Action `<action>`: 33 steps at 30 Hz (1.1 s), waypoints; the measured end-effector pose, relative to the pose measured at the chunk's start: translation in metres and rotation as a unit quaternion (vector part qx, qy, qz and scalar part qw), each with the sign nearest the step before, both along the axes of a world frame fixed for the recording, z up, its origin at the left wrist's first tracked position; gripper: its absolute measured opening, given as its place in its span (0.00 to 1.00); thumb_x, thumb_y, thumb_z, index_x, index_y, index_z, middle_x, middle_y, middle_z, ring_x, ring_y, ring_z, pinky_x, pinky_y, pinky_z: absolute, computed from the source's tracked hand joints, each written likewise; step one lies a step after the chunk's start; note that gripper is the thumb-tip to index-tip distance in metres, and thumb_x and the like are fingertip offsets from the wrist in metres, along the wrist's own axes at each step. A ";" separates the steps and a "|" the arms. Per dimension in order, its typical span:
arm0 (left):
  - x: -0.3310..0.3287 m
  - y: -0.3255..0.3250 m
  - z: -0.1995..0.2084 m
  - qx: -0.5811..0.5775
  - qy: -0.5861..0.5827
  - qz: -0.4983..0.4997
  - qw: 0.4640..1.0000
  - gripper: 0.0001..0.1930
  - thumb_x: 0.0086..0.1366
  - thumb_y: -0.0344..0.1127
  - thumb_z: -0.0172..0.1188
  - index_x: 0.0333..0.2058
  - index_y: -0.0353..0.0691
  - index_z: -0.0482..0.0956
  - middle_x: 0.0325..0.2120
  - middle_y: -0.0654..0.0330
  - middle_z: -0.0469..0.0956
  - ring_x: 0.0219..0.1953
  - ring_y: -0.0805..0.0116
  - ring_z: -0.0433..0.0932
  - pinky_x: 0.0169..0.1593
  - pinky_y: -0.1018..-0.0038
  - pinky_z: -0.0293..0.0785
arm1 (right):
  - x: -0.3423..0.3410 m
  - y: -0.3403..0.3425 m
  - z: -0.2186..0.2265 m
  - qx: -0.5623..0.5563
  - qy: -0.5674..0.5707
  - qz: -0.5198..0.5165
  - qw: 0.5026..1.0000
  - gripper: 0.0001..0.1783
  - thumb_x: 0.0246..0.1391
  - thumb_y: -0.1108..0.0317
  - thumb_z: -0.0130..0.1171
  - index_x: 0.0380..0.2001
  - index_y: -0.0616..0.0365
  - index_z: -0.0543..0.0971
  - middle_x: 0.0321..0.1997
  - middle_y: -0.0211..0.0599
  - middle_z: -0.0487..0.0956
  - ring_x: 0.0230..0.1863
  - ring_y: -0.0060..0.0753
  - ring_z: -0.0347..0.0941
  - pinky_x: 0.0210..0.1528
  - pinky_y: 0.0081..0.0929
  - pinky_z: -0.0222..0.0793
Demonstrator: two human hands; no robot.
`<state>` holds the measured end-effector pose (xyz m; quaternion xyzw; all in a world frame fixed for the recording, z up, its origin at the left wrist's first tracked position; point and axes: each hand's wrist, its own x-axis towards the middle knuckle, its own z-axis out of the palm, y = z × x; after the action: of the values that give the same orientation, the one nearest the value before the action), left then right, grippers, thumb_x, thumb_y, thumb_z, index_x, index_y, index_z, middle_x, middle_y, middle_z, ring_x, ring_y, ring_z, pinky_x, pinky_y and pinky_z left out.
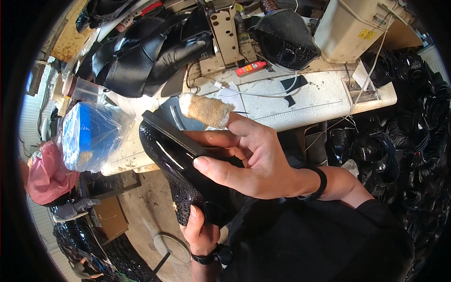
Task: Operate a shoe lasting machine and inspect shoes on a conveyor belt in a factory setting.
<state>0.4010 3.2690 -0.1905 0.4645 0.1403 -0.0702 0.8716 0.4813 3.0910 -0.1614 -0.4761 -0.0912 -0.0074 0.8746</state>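
A glossy black shoe (162, 148) is held up in front of the bench, its toe toward the upper left and its dark sole facing up and right. My left hand (203, 232), with a black watch on the wrist, grips it from below, the thumb pressed on the textured upper. Across the sole lies my right hand (256, 162), thumb on the sole's edge and fingers partly hidden behind it. One right finger carries a thick tan bandage (207, 111) and points away to the left. A black band circles the right wrist.
A white sewing machine bed (300, 110) with a printed ruler spans behind the hands. Black leather uppers (131, 61) pile at the back left, near a plastic-wrapped blue item (91, 136). A red tube-like item (250, 68) lies by the machine. Black shoes (376, 145) heap at right; a person (50, 174) is at far left.
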 end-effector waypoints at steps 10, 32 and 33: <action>0.001 0.001 -0.002 -0.021 0.013 -0.002 1.000 0.30 0.65 0.37 0.61 0.63 0.34 0.64 0.57 0.52 0.73 0.58 0.57 0.73 0.64 0.60 0.67 | 0.001 0.000 -0.002 -0.025 -0.006 -0.015 1.000 0.20 0.56 0.70 0.64 0.46 0.76 0.74 0.47 0.49 0.82 0.46 0.24 0.78 0.48 0.23 0.77; 0.002 0.004 -0.007 -0.033 0.034 -0.019 0.999 0.30 0.65 0.39 0.61 0.62 0.34 0.65 0.57 0.52 0.73 0.59 0.57 0.73 0.64 0.61 0.66 | -0.003 -0.008 0.002 -0.176 -0.045 -0.065 0.981 0.28 0.52 0.68 0.66 0.52 0.74 0.71 0.43 0.54 0.84 0.42 0.33 0.83 0.42 0.25 0.80; 0.002 0.004 -0.006 -0.033 0.034 -0.019 0.999 0.30 0.65 0.39 0.61 0.62 0.34 0.65 0.57 0.52 0.73 0.59 0.57 0.73 0.64 0.61 0.66 | -0.004 -0.009 0.002 -0.176 -0.045 -0.065 0.981 0.28 0.52 0.68 0.66 0.52 0.74 0.71 0.43 0.54 0.84 0.42 0.33 0.83 0.42 0.25 0.80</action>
<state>0.4034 3.2733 -0.1967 0.4356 0.1588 -0.1071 0.8796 0.4775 3.0821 -0.1590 -0.6266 -0.0993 -0.0693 0.7698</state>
